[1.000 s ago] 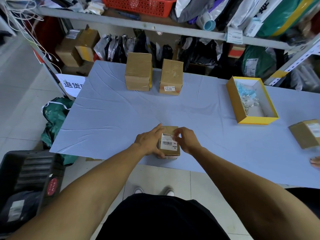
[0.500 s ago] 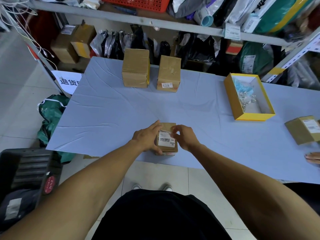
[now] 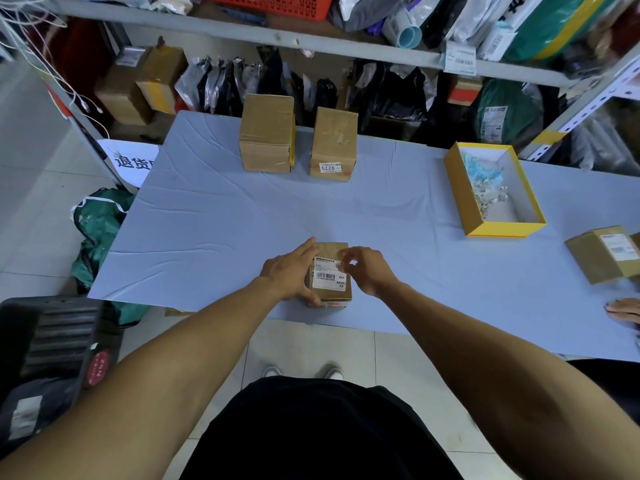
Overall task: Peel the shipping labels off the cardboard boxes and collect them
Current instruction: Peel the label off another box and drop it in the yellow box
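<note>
Where the counter (image 3: 214, 216) meets its near edge, a small cardboard box (image 3: 330, 296) stands between the person's two hands, its white shipping label (image 3: 327, 276) facing up. The left hand (image 3: 292, 271) has its grip wrapped on the box's left side, thumb low at the front corner and fingers lying along the top edge; most of that side is hidden behind the palm. The right hand (image 3: 367, 270) sits at the label's upper right corner, fingertips pinched together there, but whether the corner is lifted or merely touched is too blurred to tell. The right edge of the label is covered by that hand.

At 12 o'clock from the box, well apart, stand two taller boxes: a plain carton (image 3: 266, 133) and, just beside it to the right, a carton with a small tag (image 3: 333, 143) low on its front. At 2 o'clock lies an open yellow tray (image 3: 457, 188) holding small pale bits too fine to name. At 3 o'clock another labelled box (image 3: 602, 254) is cut by the frame edge, and below it part of someone else's hand (image 3: 623, 310) rests on the counter, mostly out of view. At 8 o'clock, on the floor, a dark crate (image 3: 52, 341) is partly cropped.
</note>
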A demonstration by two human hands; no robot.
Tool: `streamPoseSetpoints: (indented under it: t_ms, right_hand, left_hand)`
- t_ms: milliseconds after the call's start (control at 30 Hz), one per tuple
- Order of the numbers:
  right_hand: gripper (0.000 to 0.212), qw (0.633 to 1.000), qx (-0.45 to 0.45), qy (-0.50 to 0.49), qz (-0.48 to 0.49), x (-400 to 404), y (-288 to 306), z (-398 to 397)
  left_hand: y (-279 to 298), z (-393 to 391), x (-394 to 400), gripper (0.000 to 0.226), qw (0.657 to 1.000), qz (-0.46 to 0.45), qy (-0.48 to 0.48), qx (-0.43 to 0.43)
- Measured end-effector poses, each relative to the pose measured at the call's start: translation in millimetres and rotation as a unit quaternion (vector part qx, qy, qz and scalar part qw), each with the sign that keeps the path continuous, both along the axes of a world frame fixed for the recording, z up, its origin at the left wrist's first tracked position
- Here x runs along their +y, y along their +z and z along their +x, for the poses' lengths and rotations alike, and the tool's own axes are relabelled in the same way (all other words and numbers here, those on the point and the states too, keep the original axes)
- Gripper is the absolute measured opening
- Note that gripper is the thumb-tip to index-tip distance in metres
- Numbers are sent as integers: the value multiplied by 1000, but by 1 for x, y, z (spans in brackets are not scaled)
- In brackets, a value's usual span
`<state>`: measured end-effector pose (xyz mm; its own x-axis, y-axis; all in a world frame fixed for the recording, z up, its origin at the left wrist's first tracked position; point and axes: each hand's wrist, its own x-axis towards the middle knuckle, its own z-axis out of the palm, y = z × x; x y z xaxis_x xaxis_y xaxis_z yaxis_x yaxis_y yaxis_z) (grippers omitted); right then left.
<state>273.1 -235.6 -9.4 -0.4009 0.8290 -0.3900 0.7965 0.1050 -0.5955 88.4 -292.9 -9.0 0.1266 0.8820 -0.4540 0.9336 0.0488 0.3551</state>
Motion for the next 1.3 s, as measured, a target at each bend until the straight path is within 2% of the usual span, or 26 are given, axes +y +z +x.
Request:
streamPoseSetpoints:
  t_ms: [833, 967, 1133, 1300]
  right_hand:
    - [17, 999, 13, 36, -14, 11, 1, 5]
    - [16, 999, 23, 30, -30, 12, 0, 6]
    - [25, 999, 28, 25, -34, 11, 4, 7]
    - [25, 997, 24, -24, -74, 16, 4, 10]
  left_hand:
    - [-2, 3, 3, 121, 1000, -5, 14, 4]
    - [-2, 4, 3, 120, 1000, -4, 11, 8]
    - [-2, 5, 3, 120, 1000, -6, 7, 15]
    - [-2, 6, 1, 126, 1000, -2, 11, 18]
